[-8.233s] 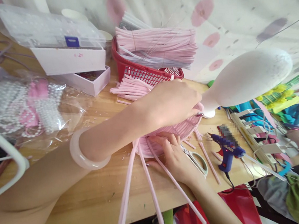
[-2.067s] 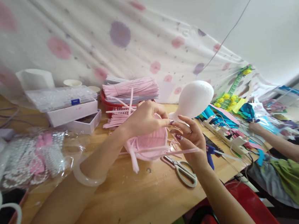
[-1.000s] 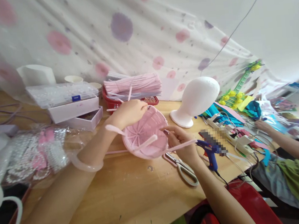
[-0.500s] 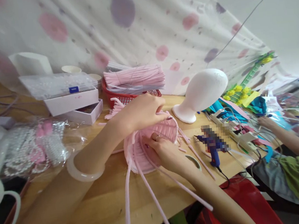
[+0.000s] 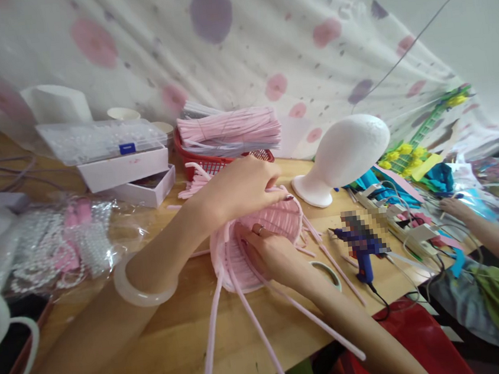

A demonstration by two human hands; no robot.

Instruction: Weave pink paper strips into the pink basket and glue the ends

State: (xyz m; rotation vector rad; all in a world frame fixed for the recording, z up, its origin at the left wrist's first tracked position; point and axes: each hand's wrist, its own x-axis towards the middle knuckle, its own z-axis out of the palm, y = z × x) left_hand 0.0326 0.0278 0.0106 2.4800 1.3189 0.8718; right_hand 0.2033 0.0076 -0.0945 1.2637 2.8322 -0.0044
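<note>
Left grip (image 5: 243, 187): fingers curled down over the far rim of the woven pink basket (image 5: 285, 218), clenched on that rim, with a pale bangle (image 5: 141, 289) on the wrist.

Right grip (image 5: 269, 253): laid on the near side of the woven pink basket, fingers loosely bent and touching the weave, a ring on one finger. Whether it pinches a strand cannot be told, because the fingertips are hidden.

The woven pink basket lies tilted on the wooden worktop (image 5: 159, 345), between the two grips.

Counts:
- Three long pink strands (image 5: 247, 312) run out of the woven pink basket toward the near worktop edge.
- A few short pink offcuts (image 5: 328, 256) lie just right of it.
- One blue glue gun (image 5: 362, 248) lies further right, partly blurred.
- One white foam head (image 5: 348, 150) stands behind and to the right.
- One scissors loop (image 5: 329, 271) shows just right of it, beside the right wrist.

Containers:
- The red mesh basket (image 5: 211, 163) behind the woven pink basket carries a tied bundle of pink strips (image 5: 230, 132) lying across its top.
- To the left and behind, a clear compartment box (image 5: 99, 140) sits on two pale boxes (image 5: 127, 173); the lower one is half open, its contents unclear.
- The clear bag (image 5: 55, 249) well to the left holds white pearl strings and pink pieces.

Far right of the woven pink basket, another person's hand (image 5: 454, 208) rests among coloured clutter.
</note>
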